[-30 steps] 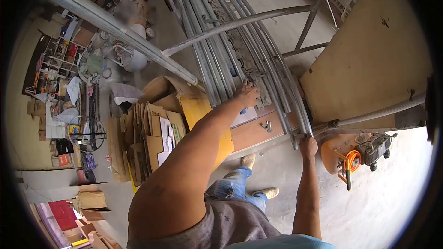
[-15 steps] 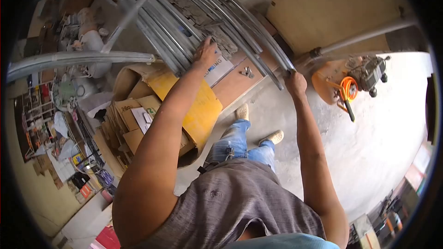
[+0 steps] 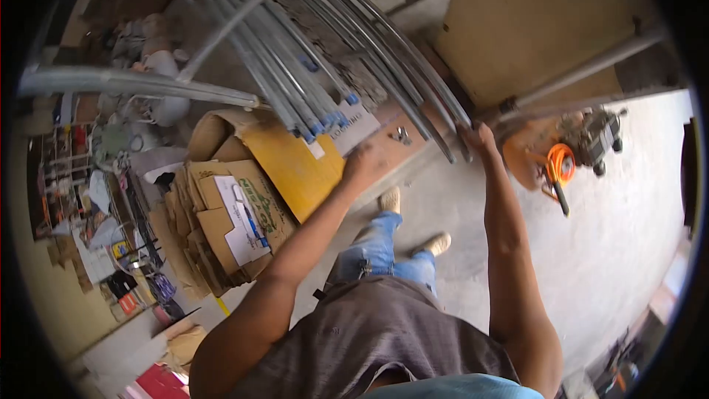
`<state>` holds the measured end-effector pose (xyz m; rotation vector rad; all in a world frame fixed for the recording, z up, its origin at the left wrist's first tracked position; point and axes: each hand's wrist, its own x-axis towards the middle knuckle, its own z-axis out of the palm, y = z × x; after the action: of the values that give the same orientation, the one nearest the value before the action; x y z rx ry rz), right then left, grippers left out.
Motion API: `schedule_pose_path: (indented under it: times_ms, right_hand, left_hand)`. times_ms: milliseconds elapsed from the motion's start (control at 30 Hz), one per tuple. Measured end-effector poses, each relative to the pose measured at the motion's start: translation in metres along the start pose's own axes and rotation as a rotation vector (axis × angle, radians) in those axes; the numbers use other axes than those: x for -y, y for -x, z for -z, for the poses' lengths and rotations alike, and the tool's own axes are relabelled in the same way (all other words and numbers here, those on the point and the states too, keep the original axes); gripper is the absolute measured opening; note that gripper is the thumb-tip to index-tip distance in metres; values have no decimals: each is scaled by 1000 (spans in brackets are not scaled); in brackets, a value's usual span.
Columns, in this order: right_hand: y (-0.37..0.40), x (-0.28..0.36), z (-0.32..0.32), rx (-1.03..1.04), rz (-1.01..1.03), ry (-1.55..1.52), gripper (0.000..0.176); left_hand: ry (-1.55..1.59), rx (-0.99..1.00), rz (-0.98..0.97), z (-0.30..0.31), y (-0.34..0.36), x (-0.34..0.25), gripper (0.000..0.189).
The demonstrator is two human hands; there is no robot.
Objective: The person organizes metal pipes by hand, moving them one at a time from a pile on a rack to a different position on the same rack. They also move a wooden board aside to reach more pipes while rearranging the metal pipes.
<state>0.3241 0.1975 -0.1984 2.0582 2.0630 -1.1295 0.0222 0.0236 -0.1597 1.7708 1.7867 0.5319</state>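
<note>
My right hand (image 3: 480, 138) is closed around the near end of a long grey metal pipe (image 3: 436, 81), at the right of a bundle of similar pipes. My left hand (image 3: 363, 168) hovers by the front edge of a reddish-brown board (image 3: 410, 144), apart from the pipes; motion blurs its fingers. Just beyond it is a bundle of metal pipes with blue ends (image 3: 284, 77), lying above a white printed sheet (image 3: 356, 127). A small metal clamp-like piece (image 3: 401, 135) rests on the board, between my two hands.
Left of my legs stand a yellow panel (image 3: 292, 166) and a stack of folded cardboard (image 3: 240, 214). An orange compressor-like machine (image 3: 532, 159) with a coiled orange hose (image 3: 561, 162) sits on the right. A metal frame bar (image 3: 251, 11) crosses over the pipes.
My left hand has left the blue-ended pipes and come down toward me, exposing their ends. My right hand stays on its pipe and has shifted slightly right and down in view.
</note>
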Motion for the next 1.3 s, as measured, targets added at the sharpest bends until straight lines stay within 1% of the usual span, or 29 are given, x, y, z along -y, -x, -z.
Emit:
schedule_pose_path:
  times_ms: [33,67,100,133,167,200,267,300,333,367,400,433,467,500,533,600,633,667,733,800,867,967,1033,1133,1233,1300]
  right_hand:
    - [19,19,14,-35,33,9,55]
    - [30,25,20,-106,92,21,50]
    - [40,28,23,-175,150,33,45]
    - [52,29,23,-220,202,70,41]
    - [70,35,23,-232,249,77,37]
    - [104,47,28,-210,278,29,38]
    - [165,44,21,-110,260,-41,41]
    - [197,31,11,-125,307,-36,42]
    - [229,11,2,-68,252,-6,45]
    - [264,-9,1,8,163,-70,44]
    - [295,-55,-19,-38,135,-14,44]
    - [335,-84,-14,25,60,-54,41]
    - [376,-119,-13,10,19,-10,37]
    - [416,-155,-11,71,-87,49,38]
    - [458,-203,-16,47,-99,89,40]
    - [535,-303,-33,147,-235,125,48]
    - [568,-345,-44,207,-324,131,53]
    - [592,-370,-50,199,-321,131,53]
    - [634,-402,-57,82,-527,267,53]
    - [643,-399,-58,84,-531,227,53]
    - [654,-405,-62,112,-537,176,53]
    - [666,-417,-65,183,-532,112,52]
    - [660,-422,-69,223,-516,67,52]
    - [651,-423,-70,286,-495,9,52]
    - [635,-428,-70,341,-471,-41,52]
    - [625,-431,-71,381,-454,-70,52]
  left_hand:
    - [82,12,103,-4,19,-10,31]
    - [173,27,206,-8,33,-19,33]
    - [171,-6,211,-9,43,-28,33]
    - [317,22,308,-9,49,-35,36]
    - [467,48,399,-6,51,-42,39]
    - [463,17,396,-4,48,-46,39]
    - [525,23,503,-8,33,-54,44]
    - [911,-52,468,-34,22,-37,50]
    - [916,-78,456,-33,11,-48,50]
    - [1207,-107,582,-28,-1,-59,55]
    - [1501,-130,698,-25,-10,-70,61]
    - [1511,-153,677,-26,-16,-80,61]
    - [1589,-154,662,-28,-21,-89,62]
    - [1665,-153,649,-33,-25,-99,63]
    - [1772,-220,737,-48,-30,-108,59]
    - [1923,-191,821,-63,-18,-132,48]
    - [1941,-110,797,-72,-10,-140,47]
    - [1953,-23,775,-83,-2,-147,48]
    - [1886,-49,955,-113,22,-181,49]
    - [1865,-25,1030,-139,49,-198,45]
    - [1885,58,1084,-156,77,-207,40]
    - [1850,73,1103,-169,113,-219,35]
    - [1838,66,1096,-168,124,-220,34]
    - [1822,24,1109,-164,123,-211,33]
    - [1821,-79,1157,-145,102,-189,33]
    - [1792,-147,1142,-127,87,-172,31]
